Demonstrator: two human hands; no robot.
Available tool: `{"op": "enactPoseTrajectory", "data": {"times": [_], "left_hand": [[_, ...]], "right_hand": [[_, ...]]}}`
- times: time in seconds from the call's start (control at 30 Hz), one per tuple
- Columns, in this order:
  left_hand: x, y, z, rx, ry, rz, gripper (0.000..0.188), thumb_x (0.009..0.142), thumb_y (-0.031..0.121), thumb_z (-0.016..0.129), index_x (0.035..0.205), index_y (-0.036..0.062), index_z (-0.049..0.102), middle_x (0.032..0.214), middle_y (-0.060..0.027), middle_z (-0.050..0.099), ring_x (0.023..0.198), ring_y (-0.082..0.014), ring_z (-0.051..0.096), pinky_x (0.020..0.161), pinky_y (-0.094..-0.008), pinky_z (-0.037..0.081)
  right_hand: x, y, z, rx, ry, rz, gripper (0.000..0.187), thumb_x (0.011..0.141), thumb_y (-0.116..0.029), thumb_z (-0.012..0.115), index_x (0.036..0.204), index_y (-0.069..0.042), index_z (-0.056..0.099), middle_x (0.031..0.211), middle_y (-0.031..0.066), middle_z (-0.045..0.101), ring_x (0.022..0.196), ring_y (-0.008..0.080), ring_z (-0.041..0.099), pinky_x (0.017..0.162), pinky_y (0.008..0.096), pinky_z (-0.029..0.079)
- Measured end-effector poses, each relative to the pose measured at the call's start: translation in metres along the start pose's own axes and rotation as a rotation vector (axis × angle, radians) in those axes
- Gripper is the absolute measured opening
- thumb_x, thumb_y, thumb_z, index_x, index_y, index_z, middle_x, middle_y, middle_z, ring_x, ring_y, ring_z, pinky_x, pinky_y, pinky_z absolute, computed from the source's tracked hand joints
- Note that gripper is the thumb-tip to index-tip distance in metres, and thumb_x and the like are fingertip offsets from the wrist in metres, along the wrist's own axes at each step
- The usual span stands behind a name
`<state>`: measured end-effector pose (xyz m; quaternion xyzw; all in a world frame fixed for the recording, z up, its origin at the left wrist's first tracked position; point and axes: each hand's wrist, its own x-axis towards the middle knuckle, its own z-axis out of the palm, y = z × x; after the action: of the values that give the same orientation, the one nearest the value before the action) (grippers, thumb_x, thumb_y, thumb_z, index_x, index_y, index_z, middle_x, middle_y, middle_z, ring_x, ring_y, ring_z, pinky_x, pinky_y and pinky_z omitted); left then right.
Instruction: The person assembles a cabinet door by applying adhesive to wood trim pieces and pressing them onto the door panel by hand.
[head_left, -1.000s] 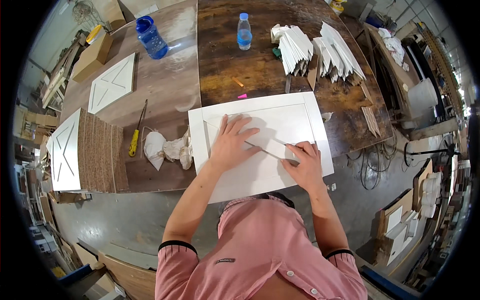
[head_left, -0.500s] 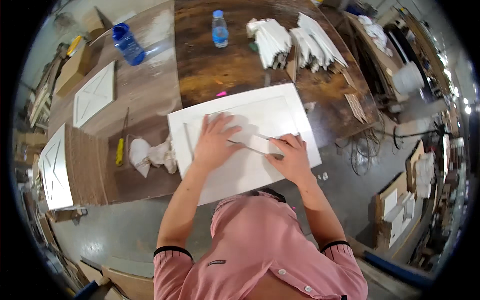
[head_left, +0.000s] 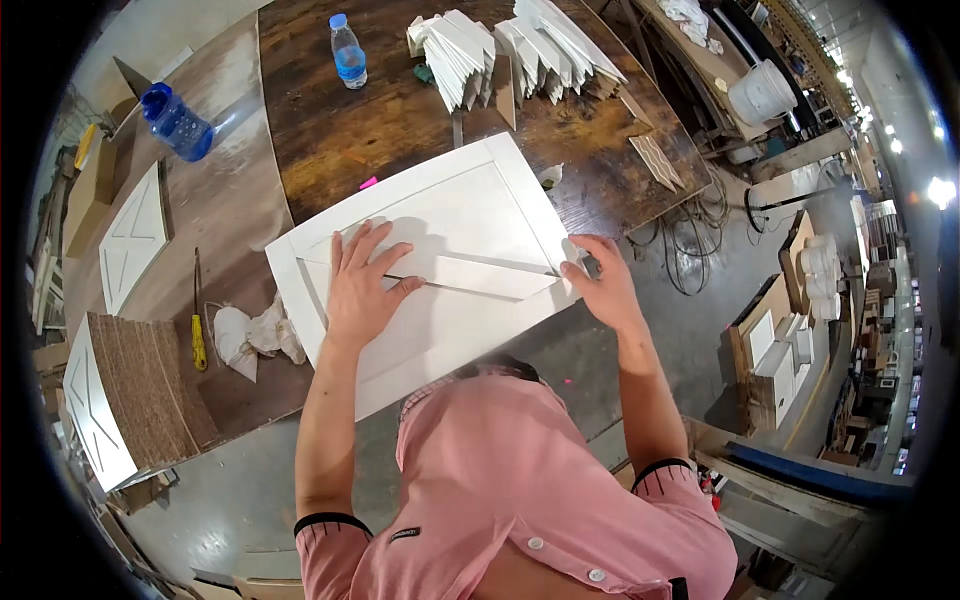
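A white framed panel [head_left: 450, 335] lies in front of me, overhanging the near table edge. Across its recessed face runs a flat white strip [head_left: 490, 276], slanting down to the right, with a dark gap along part of its lower side. My left hand [head_left: 365, 290] rests on the panel at the strip's left end, fingers spread and thumb beside the strip. At the panel's right border is my right hand [head_left: 608, 288], thumb and fingers apart. Its thumb is close to the strip's right end; whether it touches is unclear.
White slats [head_left: 460, 60] lie in piles at the back, near a water bottle [head_left: 348, 52]. A blue jug [head_left: 178, 122] stands far left. A yellow-handled screwdriver [head_left: 198, 335] and white cloth [head_left: 255, 338] lie left of the panel. Stacked panels [head_left: 95, 410] sit at the left edge.
My right hand has moved off the strip to the panel's right border. More of the strip shows, lying across the recess. My left hand stays on the panel; the view has shifted.
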<state>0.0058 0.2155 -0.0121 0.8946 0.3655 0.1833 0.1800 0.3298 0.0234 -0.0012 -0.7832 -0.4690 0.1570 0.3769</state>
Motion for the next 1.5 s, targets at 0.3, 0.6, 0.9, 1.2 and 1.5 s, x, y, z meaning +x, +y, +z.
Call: {"op": "enactPoseTrajectory", "data": {"times": [0.3,0.6,0.9,1.2,1.5], "left_hand": [[0.000,0.000,-0.001,-0.021,0.030,0.026,0.047,0.083,0.041,0.085,0.123,0.0175,0.076,0.146,-0.0070,0.060,0.146,-0.0338,0.046,0.127,-0.0605,0.025],[0.000,0.000,0.001,-0.020,0.034,0.018,0.047,0.084,0.042,0.085,0.122,0.0173,0.076,0.146,-0.0064,0.060,0.146,-0.0330,0.046,0.128,-0.0604,0.024],[0.002,0.003,-0.001,-0.058,0.018,-0.001,0.047,0.079,0.027,0.088,0.122,0.0144,0.076,0.147,-0.0100,0.060,0.147,-0.0346,0.045,0.128,-0.0594,0.022],[0.002,0.004,-0.002,-0.052,0.012,-0.006,0.048,0.079,0.028,0.088,0.123,0.0150,0.076,0.148,-0.0089,0.060,0.148,-0.0350,0.045,0.128,-0.0594,0.022],[0.001,0.001,0.000,-0.005,0.029,0.016,0.048,0.081,0.038,0.088,0.123,0.0181,0.076,0.147,-0.0049,0.060,0.147,-0.0312,0.045,0.128,-0.0585,0.025]], "right_hand": [[-0.006,0.000,0.007,0.079,-0.101,0.121,0.050,0.090,-0.016,0.082,0.137,-0.010,0.065,0.133,0.0123,0.060,0.117,0.0267,0.061,0.100,0.0381,0.050],[-0.003,-0.007,0.008,0.071,-0.110,0.185,0.054,0.086,-0.017,0.085,0.136,-0.011,0.066,0.134,0.0125,0.060,0.116,0.0265,0.062,0.097,0.0381,0.052],[0.004,-0.020,-0.002,-0.063,-0.157,0.162,0.054,0.083,-0.025,0.082,0.134,-0.015,0.067,0.131,0.0178,0.063,0.122,0.0353,0.063,0.103,0.0422,0.051],[0.029,-0.046,-0.023,-0.307,-0.380,0.105,0.047,0.084,-0.033,0.080,0.129,-0.024,0.066,0.118,0.0186,0.067,0.110,0.0401,0.068,0.093,0.0468,0.055],[0.046,-0.058,-0.016,-0.482,-0.471,0.163,0.055,0.079,-0.040,0.085,0.126,-0.022,0.062,0.117,0.0185,0.068,0.108,0.0436,0.069,0.093,0.0501,0.055]]}}
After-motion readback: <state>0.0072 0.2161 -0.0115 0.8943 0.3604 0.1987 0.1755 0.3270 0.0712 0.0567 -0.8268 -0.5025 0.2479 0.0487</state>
